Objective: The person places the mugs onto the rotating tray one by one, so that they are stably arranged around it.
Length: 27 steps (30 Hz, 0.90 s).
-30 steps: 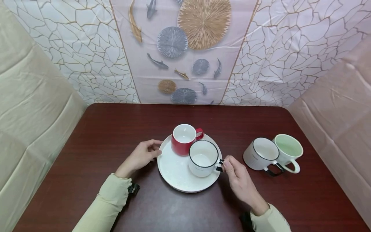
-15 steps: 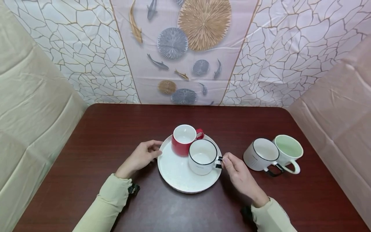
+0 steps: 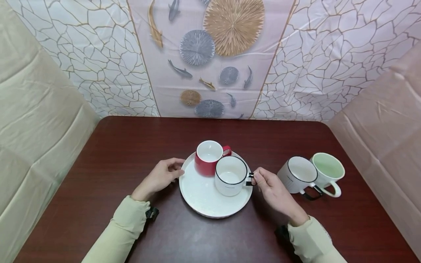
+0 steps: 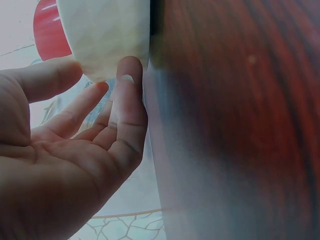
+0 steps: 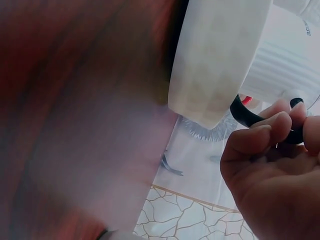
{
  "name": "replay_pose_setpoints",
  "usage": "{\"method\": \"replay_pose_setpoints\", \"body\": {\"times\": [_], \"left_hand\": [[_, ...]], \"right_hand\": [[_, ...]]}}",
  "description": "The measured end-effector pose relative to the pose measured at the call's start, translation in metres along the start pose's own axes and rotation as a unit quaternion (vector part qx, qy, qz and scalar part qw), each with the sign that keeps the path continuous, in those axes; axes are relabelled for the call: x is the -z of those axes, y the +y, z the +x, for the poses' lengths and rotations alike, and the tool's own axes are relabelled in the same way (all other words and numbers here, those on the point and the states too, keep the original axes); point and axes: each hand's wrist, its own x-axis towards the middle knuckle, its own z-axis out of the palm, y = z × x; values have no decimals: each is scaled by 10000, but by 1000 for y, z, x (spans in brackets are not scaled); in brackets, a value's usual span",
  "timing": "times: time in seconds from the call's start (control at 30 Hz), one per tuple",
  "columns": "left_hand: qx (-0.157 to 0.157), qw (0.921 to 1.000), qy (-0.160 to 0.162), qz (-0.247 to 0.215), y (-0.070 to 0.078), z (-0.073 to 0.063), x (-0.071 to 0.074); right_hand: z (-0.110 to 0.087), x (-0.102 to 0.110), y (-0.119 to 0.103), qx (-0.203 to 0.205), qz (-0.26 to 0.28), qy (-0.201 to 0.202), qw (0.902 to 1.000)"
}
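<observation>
A round white plate (image 3: 205, 201) with a raised rim lies on the table, a red mug (image 3: 204, 167) standing on it. My left hand (image 3: 160, 178) holds the plate's left edge between thumb and fingers; in the left wrist view the fingertips (image 4: 131, 70) press against its faceted side. By its black-and-white handle, my right hand (image 3: 274, 191) pinches a white mug (image 3: 230, 188) with a black rim, upright over the plate's right part beside the red mug. Whether its base touches the plate, I cannot tell. Some right fingers are hidden behind the handle in the head view.
To the right stand a second white mug (image 3: 289, 179) with a black rim and a pale green mug (image 3: 326, 168), close together. The dark wooden table (image 3: 131, 142) ends at a patterned backdrop, with padded cream walls (image 3: 36, 128) on both sides.
My right hand and the white mug have shifted slightly away from me, toward the back of the plate. The left hand, plate and red mug stay in place.
</observation>
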Motion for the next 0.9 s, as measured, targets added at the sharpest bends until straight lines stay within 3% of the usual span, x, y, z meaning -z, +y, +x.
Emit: {"method": "replay_pose_setpoints", "body": {"times": [0.17, 0.5, 0.9], "left_hand": [[20, 10000, 0, 17, 0, -1, -1], [27, 10000, -2, 10, -2, 1, 0], [8, 10000, -2, -40, 0, 0, 0]], "right_hand": [[2, 2, 1, -25, -49, -45, 10000], [11, -1, 40, -36, 48, 0, 10000], [20, 2, 32, 23, 35, 29, 10000]]}}
